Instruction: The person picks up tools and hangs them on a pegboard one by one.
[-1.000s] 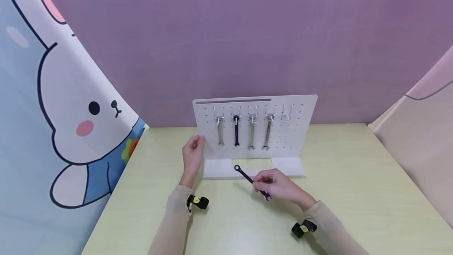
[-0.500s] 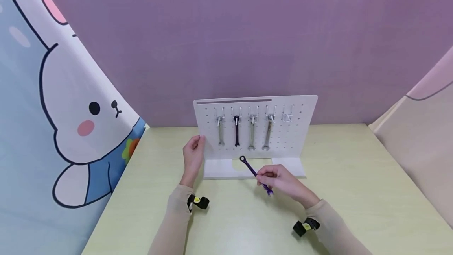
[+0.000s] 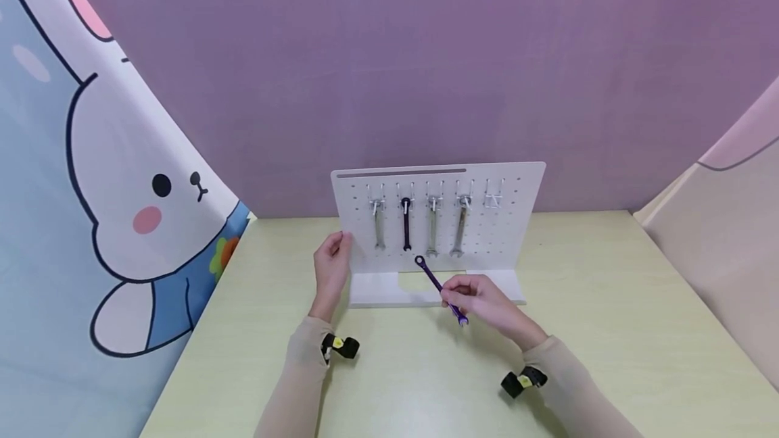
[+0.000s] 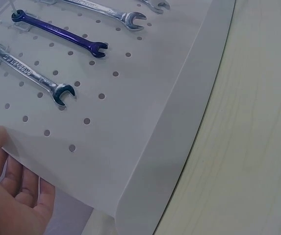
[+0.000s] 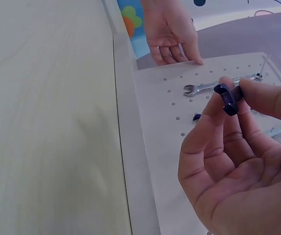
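Observation:
A dark purple combination wrench [image 3: 431, 278] slants in front of the white pegboard [image 3: 499, 238], ring end up and to the left. My right hand [image 3: 481, 299] pinches it between thumb and fingers near its lower, open-jawed end, which faces the camera in the right wrist view [image 5: 227, 99]. My left hand [image 3: 333, 265] grips the pegboard's left edge, thumb on the front and fingers behind. On the board's hooks hang a silver wrench [image 4: 30, 72], a dark purple wrench [image 4: 62, 33] and two more silver wrenches to their right. The rightmost hook [image 3: 493, 201] bears nothing.
The pegboard stands upright on a white base [image 3: 374, 289] with a cutout in its middle. Under it is a pale wooden table [image 3: 389, 384]. A purple backdrop [image 3: 389, 73] rises behind, and a rabbit-print cloth [image 3: 122, 222] hangs at the left.
My right hand has moved slightly up and right with the wrench, bringing its ring end up close to the pegboard's lower part. The left hand has stayed at the board's edge.

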Tool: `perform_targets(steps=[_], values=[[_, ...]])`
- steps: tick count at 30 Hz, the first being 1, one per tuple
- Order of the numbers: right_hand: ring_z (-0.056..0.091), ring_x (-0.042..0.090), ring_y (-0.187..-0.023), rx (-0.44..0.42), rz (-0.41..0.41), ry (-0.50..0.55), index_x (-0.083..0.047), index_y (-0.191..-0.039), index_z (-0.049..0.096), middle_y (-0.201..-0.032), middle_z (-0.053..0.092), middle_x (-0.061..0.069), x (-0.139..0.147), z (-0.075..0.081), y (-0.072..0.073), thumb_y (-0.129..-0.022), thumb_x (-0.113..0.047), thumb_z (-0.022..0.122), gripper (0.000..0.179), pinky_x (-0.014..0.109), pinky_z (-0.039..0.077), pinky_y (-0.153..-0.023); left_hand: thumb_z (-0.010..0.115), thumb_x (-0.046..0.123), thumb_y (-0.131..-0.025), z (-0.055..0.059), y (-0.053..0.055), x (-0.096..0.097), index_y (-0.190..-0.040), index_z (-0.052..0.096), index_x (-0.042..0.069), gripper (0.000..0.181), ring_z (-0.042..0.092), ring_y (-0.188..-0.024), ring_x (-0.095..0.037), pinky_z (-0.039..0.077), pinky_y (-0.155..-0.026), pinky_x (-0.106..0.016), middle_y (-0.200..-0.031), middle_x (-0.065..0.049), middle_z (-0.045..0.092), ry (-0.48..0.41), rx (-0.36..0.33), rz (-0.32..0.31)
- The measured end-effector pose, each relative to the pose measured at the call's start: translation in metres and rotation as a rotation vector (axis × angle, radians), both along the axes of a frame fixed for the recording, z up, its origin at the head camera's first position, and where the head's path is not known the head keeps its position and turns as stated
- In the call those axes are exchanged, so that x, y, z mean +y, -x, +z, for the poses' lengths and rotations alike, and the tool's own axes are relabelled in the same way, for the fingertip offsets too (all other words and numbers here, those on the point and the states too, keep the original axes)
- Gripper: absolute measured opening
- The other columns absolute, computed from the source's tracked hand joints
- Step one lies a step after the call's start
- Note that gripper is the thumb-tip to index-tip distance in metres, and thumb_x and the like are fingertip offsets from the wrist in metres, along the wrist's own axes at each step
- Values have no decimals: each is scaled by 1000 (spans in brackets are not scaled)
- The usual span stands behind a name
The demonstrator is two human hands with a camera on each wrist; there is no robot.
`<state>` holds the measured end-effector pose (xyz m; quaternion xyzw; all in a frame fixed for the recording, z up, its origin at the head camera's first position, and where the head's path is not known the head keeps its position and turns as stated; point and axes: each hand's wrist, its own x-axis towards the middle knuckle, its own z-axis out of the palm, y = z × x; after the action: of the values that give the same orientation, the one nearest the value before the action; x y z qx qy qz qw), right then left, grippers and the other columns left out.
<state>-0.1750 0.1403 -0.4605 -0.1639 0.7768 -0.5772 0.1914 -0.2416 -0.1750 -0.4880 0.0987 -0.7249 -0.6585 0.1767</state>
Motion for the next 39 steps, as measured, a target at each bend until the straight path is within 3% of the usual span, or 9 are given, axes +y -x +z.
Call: perform_targets(steps=[13,19,28,39], values=[[59,9,-67,-31,-29,46,15,-117,63,-92,72,4,15,10,12,-107,-17,65,33,25,51,-65,66,21,-108,0,1,1,-118,74,-4,28,65,-92,-2,51,-81,-13,-117,-22,77,-3,7,7],[59,9,-73,-34,-59,38,9,-114,67,-93,72,4,16,14,12,-107,-17,66,28,25,52,-69,65,22,-108,1,0,1,-119,74,-4,30,66,-93,-6,51,-80,-13,-116,-23,77,8,5,9],[62,10,-82,-10,-89,38,4,-112,69,-92,71,-2,18,15,17,-107,-16,64,21,26,55,-77,66,23,-107,-2,1,3,-113,75,-3,29,67,-91,-9,51,-78,-15,-106,-17,79,19,56,24],[63,10,-86,-2,-106,53,1,-111,69,-92,71,-4,23,17,21,-107,-14,64,17,30,56,-81,64,21,-108,1,0,2,-119,73,-5,29,64,-91,-2,51,-80,-13,-115,-22,77,18,7,15]])
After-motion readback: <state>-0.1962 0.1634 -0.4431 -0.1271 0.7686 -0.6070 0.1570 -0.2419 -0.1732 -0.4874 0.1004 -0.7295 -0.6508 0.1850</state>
